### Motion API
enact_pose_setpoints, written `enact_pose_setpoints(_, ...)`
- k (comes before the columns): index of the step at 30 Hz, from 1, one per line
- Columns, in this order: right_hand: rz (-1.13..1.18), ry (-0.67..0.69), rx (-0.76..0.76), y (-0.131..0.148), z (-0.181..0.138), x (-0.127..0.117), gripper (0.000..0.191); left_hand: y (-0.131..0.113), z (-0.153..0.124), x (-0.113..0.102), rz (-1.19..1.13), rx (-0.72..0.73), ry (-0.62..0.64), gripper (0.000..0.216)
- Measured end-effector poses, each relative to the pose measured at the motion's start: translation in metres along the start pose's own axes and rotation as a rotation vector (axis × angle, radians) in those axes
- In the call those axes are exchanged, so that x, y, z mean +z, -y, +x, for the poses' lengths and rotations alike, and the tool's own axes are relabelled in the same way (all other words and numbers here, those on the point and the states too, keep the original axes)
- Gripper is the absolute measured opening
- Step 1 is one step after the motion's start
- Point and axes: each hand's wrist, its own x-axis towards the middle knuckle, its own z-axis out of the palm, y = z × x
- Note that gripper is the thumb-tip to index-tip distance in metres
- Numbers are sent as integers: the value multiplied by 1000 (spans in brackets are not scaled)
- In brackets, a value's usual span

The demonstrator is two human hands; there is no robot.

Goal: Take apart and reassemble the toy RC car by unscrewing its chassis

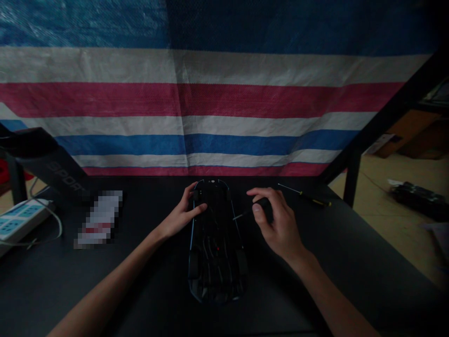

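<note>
A dark toy car [218, 234] lies wheels up on the black table, its underside facing me. My left hand [185, 208] grips its far left side, thumb over the underside and fingers along the edge. In my right hand [277, 217], just right of the car, is a screwdriver [264, 208] with a short black handle. Its thin shaft points left, and the tip is at the car's right edge; I cannot tell whether they touch. Farther right, a second screwdriver [312, 199] with a yellow and black handle lies on the table.
A white power strip [23, 217] with a cable sits at the left. Near it are a dark "SPORT" item [58, 164] and a blurred-out printed item [101, 217]. A striped sheet [210, 98] hangs behind the table [147, 290]. A black frame post [351, 180] stands at the right.
</note>
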Motion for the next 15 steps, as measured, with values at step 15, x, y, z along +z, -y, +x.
enact_pose_setpoints(15, -14, -17, -44, 0, 0, 1, 16, -1, 0, 1, 0, 2, 4, 78)
